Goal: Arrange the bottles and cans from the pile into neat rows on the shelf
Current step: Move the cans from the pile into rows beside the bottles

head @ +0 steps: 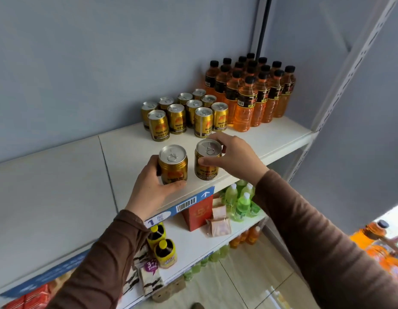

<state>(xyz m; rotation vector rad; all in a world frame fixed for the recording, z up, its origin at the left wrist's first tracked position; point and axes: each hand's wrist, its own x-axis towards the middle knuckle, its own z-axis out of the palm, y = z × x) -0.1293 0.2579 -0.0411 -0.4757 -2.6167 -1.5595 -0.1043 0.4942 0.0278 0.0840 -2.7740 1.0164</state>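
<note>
Gold can in left grip | another in right grip | labels partly covered

Shop: stocked white shelf, barcode price label, drinks in rows.

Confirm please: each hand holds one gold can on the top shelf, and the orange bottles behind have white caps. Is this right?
Not quite. The head view shows the orange bottles have black caps. The rest holds: the left hand and right hand each hold one gold can on the top shelf.
</note>
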